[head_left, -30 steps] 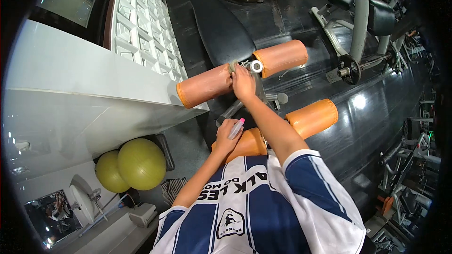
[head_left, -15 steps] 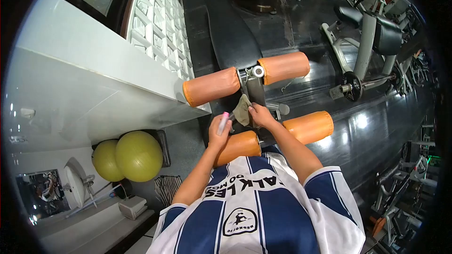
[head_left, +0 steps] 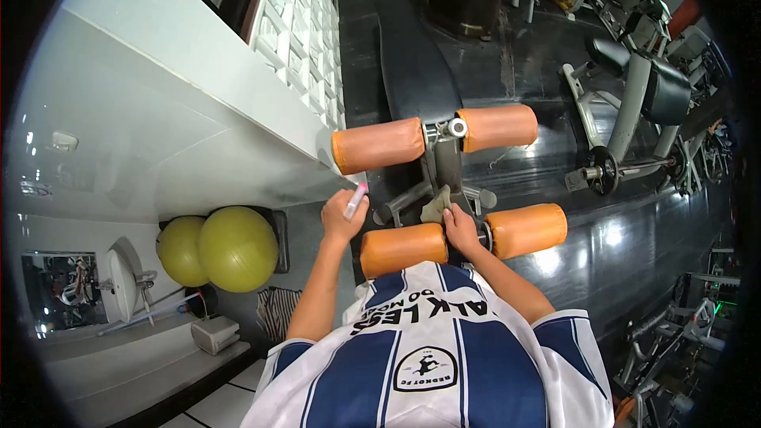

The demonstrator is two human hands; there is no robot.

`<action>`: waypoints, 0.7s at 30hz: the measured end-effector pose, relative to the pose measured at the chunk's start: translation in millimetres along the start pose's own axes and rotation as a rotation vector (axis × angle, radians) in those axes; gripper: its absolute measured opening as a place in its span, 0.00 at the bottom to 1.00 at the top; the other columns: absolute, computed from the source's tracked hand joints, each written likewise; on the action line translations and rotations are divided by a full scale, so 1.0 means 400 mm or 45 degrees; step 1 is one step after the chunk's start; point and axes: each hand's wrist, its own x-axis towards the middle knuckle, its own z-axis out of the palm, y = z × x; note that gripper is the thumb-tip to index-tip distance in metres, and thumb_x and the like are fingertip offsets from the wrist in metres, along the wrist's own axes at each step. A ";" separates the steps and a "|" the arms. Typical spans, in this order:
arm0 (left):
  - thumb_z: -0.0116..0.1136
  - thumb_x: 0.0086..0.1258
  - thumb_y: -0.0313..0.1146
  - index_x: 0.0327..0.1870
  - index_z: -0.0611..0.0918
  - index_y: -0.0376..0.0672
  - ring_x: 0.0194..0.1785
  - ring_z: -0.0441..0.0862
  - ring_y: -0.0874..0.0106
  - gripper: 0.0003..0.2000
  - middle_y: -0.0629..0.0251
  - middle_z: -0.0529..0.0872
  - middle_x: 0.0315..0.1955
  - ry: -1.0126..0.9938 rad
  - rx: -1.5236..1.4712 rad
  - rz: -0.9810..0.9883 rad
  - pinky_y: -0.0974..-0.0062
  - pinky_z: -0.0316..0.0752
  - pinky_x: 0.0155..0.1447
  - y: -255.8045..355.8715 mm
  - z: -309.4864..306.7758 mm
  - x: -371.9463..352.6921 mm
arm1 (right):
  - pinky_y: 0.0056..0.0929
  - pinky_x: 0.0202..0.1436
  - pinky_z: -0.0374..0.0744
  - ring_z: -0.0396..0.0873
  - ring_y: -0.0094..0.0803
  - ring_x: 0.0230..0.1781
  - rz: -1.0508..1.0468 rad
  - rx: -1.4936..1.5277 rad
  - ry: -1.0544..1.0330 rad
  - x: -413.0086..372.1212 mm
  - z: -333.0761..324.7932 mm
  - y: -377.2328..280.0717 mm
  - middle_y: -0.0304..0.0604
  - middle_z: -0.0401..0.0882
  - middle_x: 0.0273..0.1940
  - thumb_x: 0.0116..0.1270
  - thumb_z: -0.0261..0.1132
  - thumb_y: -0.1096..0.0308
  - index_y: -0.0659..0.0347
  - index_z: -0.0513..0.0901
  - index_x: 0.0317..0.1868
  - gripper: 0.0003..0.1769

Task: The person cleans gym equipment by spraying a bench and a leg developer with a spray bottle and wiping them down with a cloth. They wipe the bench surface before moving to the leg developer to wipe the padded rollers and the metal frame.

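Note:
My left hand (head_left: 343, 215) is closed around a small clear bottle with a pink top (head_left: 356, 201), held to the left of the bench frame. My right hand (head_left: 462, 230) grips a crumpled grey-green cloth (head_left: 436, 206) against the metal post (head_left: 446, 165) of a padded bench. Just below the cloth lies a lower pair of orange foam rollers, one on the left (head_left: 404, 250) and one on the right (head_left: 529, 230). Farther up the post, another orange pair (head_left: 379, 146) flanks a round metal tube end (head_left: 457, 128).
The black bench pad (head_left: 420, 71) stretches away beyond the upper rollers. A white wall with lattice blocks (head_left: 295, 36) runs along the left. Two yellow-green exercise balls (head_left: 238, 249) rest at lower left. A weight machine (head_left: 634, 103) stands on the right.
My left hand has moved left with the bottle, away from the post. My right hand and the cloth have come down the post toward the lower rollers. The view has shifted slightly.

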 end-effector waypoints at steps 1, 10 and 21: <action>0.61 0.63 0.41 0.24 0.79 0.40 0.32 0.80 0.47 0.14 0.52 0.80 0.25 0.000 0.073 0.017 0.52 0.73 0.36 0.000 -0.010 -0.010 | 0.55 0.42 0.72 0.76 0.66 0.41 -0.009 -0.081 0.014 -0.002 0.002 -0.003 0.64 0.78 0.36 0.76 0.52 0.57 0.64 0.70 0.40 0.16; 0.61 0.64 0.43 0.23 0.80 0.39 0.30 0.81 0.47 0.16 0.51 0.81 0.23 0.102 0.061 -0.214 0.52 0.72 0.34 -0.101 -0.023 -0.120 | 0.57 0.43 0.72 0.77 0.64 0.42 0.031 -0.219 0.053 -0.005 0.008 -0.017 0.62 0.78 0.35 0.76 0.52 0.56 0.63 0.70 0.39 0.16; 0.59 0.66 0.43 0.27 0.79 0.37 0.26 0.80 0.54 0.16 0.53 0.81 0.22 -0.009 -0.209 -0.195 0.59 0.71 0.32 -0.239 -0.075 -0.192 | 0.55 0.42 0.74 0.79 0.61 0.40 0.183 -0.338 0.135 -0.011 0.012 -0.063 0.59 0.81 0.34 0.71 0.58 0.53 0.61 0.73 0.40 0.17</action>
